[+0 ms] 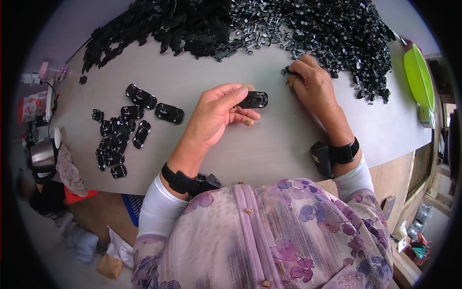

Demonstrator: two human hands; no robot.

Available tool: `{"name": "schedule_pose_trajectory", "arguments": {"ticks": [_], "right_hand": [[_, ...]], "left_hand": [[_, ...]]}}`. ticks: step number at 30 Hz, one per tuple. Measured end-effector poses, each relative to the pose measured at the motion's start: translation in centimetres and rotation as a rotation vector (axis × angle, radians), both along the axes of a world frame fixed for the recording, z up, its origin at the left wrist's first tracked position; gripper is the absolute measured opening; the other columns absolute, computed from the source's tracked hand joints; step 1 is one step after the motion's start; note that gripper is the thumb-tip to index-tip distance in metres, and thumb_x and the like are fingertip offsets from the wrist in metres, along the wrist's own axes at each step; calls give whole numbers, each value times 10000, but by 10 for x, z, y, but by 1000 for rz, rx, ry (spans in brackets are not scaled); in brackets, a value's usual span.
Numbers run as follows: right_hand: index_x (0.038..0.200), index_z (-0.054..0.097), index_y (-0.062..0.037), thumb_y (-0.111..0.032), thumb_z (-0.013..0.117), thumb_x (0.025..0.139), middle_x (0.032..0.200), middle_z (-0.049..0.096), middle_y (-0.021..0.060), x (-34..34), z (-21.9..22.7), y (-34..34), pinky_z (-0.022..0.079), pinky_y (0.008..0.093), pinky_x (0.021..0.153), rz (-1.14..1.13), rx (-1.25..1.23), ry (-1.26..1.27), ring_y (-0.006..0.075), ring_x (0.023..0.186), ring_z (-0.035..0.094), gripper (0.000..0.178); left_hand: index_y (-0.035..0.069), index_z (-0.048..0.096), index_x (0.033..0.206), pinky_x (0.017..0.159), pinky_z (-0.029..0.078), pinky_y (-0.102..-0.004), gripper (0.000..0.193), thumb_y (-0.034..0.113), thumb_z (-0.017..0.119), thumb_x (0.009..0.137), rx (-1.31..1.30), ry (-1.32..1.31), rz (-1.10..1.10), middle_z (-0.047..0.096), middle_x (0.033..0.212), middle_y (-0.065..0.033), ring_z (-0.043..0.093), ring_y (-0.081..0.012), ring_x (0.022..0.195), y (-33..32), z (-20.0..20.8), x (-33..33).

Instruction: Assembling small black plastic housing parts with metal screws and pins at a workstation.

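My left hand (222, 110) is closed on a black toy car chassis (255, 99), pinched between thumb and fingers over the middle of the table. To the right, my right hand (310, 82) has its fingertips closed at the near edge of a big heap of small wheel-and-axle pieces (327, 29). A small dark wheel piece (285, 71) shows at those fingertips. Tan finger covers wrap some fingertips on both hands. Left of my left hand, several black toy car bottoms (169, 113) lie in a loose group, wheels visible on many.
A heap of flat black plastic parts (183, 24) fills the far left of the grey table (231, 159). A bright green basin (419, 79) stands at the right edge. A cloth (70, 168) and a metal cup (42, 154) are at the left edge.
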State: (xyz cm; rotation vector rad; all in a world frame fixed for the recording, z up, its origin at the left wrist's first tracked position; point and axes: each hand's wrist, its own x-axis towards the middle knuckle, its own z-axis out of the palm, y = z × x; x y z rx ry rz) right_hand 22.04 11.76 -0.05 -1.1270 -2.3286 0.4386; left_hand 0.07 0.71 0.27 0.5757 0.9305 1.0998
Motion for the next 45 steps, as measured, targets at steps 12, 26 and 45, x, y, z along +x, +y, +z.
{"name": "schedule_pose_trajectory", "arguments": {"ticks": [12, 26, 45], "right_hand": [[882, 622, 7, 118, 623, 695, 853, 561, 101, -32, 18, -51, 474, 315, 590, 393, -34, 272, 233, 671, 584, 218], [796, 590, -4, 59, 648, 673, 785, 510, 118, -37, 25, -60, 476, 383, 557, 406, -21, 199, 309, 653, 575, 150], [931, 562, 12, 89, 561, 730, 937, 572, 84, -35, 12, -45, 459, 259, 580, 427, -275, 307, 159, 674, 552, 215]], "left_hand": [[-97, 544, 1151, 817, 568, -409, 342, 191, 428, 1008, -33, -290, -65, 637, 1072, -210, 674, -336, 935, 0, -16, -5], [-9, 584, 942, 739, 602, -338, 213, 187, 512, 989, 2, -146, -110, 650, 913, -125, 689, -229, 795, -3, -10, -1], [34, 461, 654, 482, 353, -240, 265, 39, 724, 690, 283, 1107, 418, 462, 574, 26, 408, -48, 549, -44, 3, -60]]}}
